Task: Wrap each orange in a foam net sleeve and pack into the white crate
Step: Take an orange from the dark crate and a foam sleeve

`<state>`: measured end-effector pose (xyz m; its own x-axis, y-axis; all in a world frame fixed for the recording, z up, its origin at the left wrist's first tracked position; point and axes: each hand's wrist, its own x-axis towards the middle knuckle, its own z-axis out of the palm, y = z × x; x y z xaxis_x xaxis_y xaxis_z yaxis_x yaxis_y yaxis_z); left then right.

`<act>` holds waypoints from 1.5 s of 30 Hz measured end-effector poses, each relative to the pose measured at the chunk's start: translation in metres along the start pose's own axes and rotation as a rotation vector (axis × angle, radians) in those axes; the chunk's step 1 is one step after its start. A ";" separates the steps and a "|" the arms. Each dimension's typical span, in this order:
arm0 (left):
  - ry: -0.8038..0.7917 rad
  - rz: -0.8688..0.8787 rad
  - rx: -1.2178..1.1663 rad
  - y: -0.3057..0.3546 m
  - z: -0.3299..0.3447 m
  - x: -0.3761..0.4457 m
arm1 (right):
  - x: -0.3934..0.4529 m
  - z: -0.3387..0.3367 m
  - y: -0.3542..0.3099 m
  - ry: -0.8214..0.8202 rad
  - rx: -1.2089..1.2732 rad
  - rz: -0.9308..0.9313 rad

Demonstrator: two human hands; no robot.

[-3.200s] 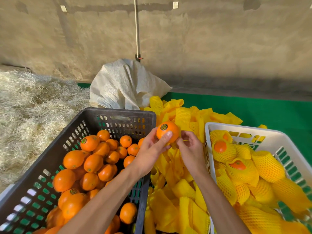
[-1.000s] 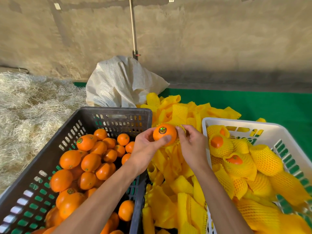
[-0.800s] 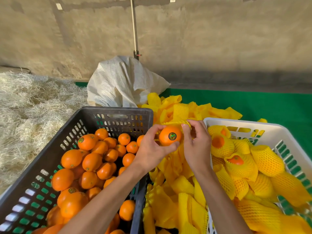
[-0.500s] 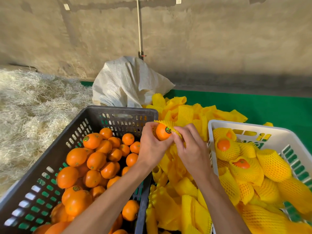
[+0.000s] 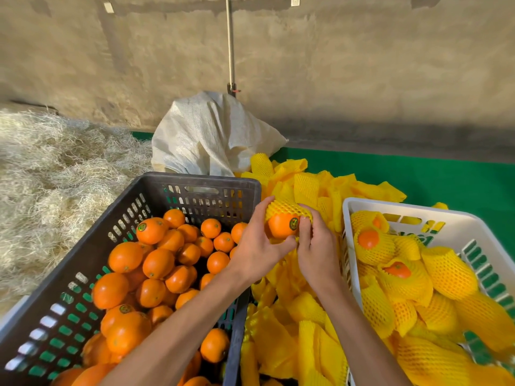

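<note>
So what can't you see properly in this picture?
- Far side of the held orange, head view: the foam net sleeve covers it.
- Left hand fingertips: behind the orange.
- Sticker print: too small to read.
- Bottom of the white crate: buried under wrapped oranges.
- Near end of the black crate: cut by the picture's bottom edge.

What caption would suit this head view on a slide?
Both hands pull a sleeve over an orange, between a black crate and the white crate.
</note>
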<state>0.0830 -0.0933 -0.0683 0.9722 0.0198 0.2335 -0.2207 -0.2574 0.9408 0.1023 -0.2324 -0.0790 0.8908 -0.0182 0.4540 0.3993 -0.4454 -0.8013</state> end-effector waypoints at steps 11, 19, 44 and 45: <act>0.272 -0.141 -0.217 0.013 0.002 0.002 | 0.000 -0.005 -0.011 0.155 -0.467 -0.434; 0.163 -0.031 -0.302 0.009 -0.001 0.004 | 0.000 0.001 -0.003 0.104 -0.286 -0.357; 0.425 -0.062 -0.176 0.005 0.004 -0.003 | -0.012 0.013 -0.006 0.175 -0.132 -0.366; 0.420 -0.061 -0.156 0.005 0.004 -0.003 | -0.013 0.013 -0.006 0.145 -0.091 -0.282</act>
<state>0.0796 -0.0981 -0.0654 0.8748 0.4288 0.2253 -0.2042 -0.0953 0.9743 0.0916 -0.2177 -0.0850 0.7052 -0.0076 0.7090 0.5989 -0.5289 -0.6013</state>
